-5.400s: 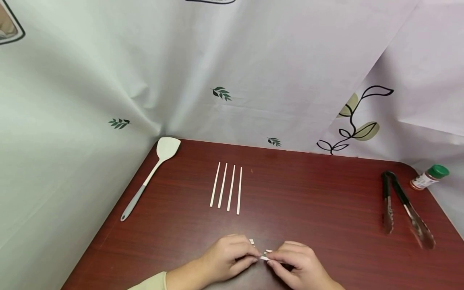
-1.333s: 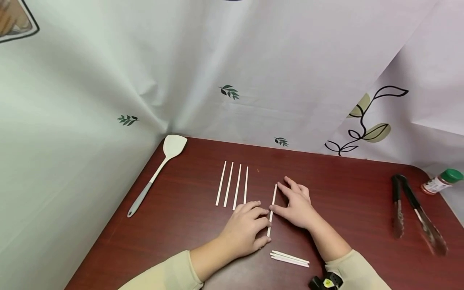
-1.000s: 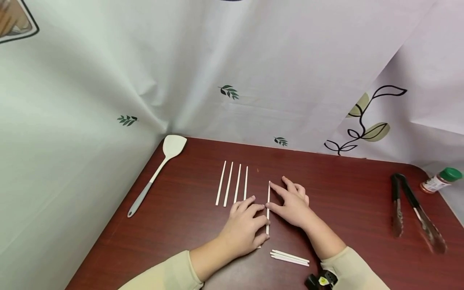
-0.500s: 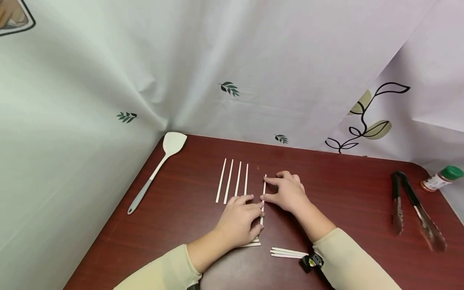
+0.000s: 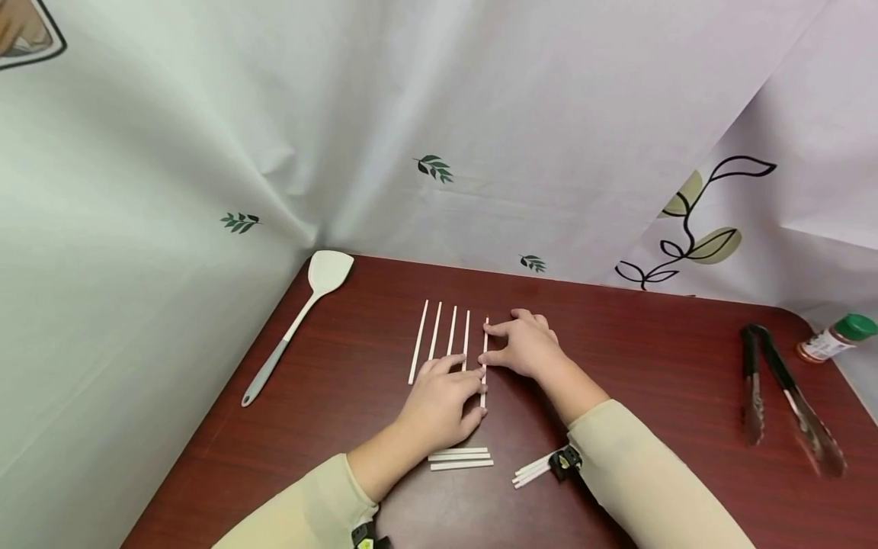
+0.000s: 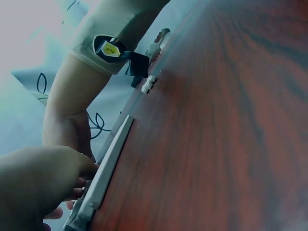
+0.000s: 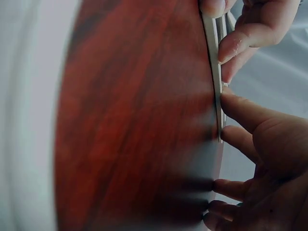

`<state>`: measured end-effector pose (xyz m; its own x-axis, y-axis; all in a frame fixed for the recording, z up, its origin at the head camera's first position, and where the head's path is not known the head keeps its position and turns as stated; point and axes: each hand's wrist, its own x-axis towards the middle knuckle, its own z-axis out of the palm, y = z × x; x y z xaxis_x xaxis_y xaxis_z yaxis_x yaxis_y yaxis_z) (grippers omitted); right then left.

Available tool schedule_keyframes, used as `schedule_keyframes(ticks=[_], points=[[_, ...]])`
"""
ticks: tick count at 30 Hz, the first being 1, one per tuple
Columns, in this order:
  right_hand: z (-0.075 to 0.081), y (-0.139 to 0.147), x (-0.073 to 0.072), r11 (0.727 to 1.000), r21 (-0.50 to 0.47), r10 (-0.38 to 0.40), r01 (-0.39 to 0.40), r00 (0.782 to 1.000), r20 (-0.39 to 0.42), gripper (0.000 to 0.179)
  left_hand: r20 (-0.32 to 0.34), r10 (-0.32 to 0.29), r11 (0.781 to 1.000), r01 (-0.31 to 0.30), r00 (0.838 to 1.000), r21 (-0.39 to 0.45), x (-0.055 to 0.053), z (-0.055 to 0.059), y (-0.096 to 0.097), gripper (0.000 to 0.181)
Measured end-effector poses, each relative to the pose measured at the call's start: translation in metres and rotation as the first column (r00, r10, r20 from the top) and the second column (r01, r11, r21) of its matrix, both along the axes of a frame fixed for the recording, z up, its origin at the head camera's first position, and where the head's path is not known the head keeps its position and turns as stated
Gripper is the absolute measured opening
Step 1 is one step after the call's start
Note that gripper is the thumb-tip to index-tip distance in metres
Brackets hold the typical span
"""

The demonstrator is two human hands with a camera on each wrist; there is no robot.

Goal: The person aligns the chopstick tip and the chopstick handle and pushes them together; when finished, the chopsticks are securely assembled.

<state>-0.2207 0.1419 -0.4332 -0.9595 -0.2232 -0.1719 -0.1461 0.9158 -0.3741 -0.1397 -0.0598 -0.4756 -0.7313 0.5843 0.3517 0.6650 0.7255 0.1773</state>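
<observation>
While head view has the white stick (image 5: 485, 343) flat on the bench (image 5: 652, 366), right of four other sticks (image 5: 418, 343), L hand (image 5: 439, 400) & R hand (image 5: 524, 343) touch it w/ relaxed fingers, no clench; jar's label (image 5: 823, 345) too small to read. L wrist view: prob. light, stiff, snappable, so pinch approx. mid-length; yellow tag (image 6: 110, 49) illegible. R wrist view: R thumb & index on its edge, no writing visible.

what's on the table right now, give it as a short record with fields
surface: dark red tabletop
left hand: touching the nearer part of the row's rightmost stick
right hand: touching that stick's farther part
row: four other sticks to its left
nearer sticks: three crosswise sticks near the left forearm; partly hidden bunch by the right wrist
left side: spatula
right side: tongs, green-lidded jar
</observation>
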Motion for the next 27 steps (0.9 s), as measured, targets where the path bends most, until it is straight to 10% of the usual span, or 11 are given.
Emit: schedule_keyframes(ticks=[27], points=[[-0.0007, -0.0025, -0.0057, 1.0, 0.002, -0.007, 0.007, 1.0, 0.007, 0.065, -0.075, -0.017, 0.998, 0.022, 0.997, 0.063, -0.0066, -0.0053, -0.0038, 0.024]])
